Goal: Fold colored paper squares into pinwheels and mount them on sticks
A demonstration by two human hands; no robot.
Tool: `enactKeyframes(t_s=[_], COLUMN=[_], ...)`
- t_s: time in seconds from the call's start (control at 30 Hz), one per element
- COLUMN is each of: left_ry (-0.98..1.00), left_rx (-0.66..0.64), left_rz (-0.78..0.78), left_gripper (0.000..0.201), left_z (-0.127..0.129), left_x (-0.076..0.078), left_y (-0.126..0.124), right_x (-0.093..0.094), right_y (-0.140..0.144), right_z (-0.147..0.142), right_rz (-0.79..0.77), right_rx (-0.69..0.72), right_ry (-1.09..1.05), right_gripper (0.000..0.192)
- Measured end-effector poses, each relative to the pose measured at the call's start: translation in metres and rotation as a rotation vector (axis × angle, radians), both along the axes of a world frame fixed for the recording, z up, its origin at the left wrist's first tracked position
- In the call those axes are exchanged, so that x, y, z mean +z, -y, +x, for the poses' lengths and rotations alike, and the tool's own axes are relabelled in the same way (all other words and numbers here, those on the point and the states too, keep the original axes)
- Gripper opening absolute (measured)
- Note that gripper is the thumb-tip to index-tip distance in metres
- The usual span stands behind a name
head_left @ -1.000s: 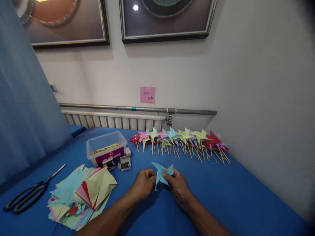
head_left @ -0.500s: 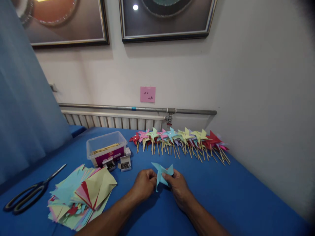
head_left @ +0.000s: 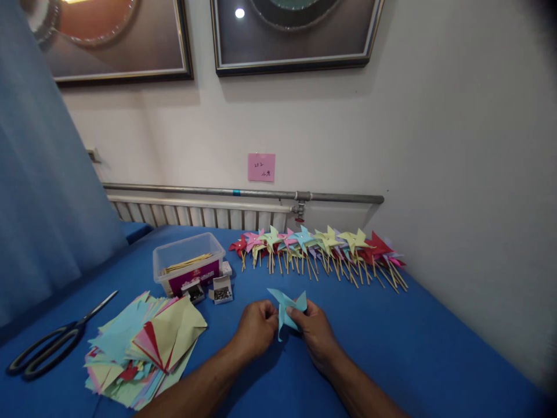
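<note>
Being pinched from 9 o'clock by the left hand (head_left: 256, 326) and 3 o'clock by the right hand (head_left: 315, 331), fingers closed, is a light-blue paper pinwheel (head_left: 288, 307).

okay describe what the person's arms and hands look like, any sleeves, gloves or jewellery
Both arms are bare from the bottom edge of the picture up to the wrists: no sleeves show. The left hand and the right hand wear no gloves. No watch, bracelet or ring can be seen on either, though the fingertips are too small to check closely. No markings or cables show.
</note>
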State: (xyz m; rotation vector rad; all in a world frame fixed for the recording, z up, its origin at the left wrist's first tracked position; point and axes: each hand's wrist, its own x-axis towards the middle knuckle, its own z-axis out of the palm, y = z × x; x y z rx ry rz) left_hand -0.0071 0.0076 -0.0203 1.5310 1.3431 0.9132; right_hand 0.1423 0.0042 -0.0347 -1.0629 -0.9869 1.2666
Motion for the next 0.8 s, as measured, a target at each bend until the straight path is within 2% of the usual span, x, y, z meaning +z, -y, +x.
enactKeyframes(t_s=[0.47, 0.8], left_ry=[0.037, 0.045], left_rx=[0.000, -0.018], left_rz=[-0.008, -0.028], left_gripper=[0.012, 0.015], left_z=[0.0014, 0.0004], left_x=[-0.0054, -0.0067], left_y=[-0.0017, -0.0023], right_x=[-0.0060, 0.0030], right_y=[-0.0042, 0.0008], right_z=[0.0020, -0.0006], right_rz=[-0.011, -0.007], right_rx=[-0.006, 0.005], right_ry=[0.037, 0.014], right_gripper=[0.035, 0.033])
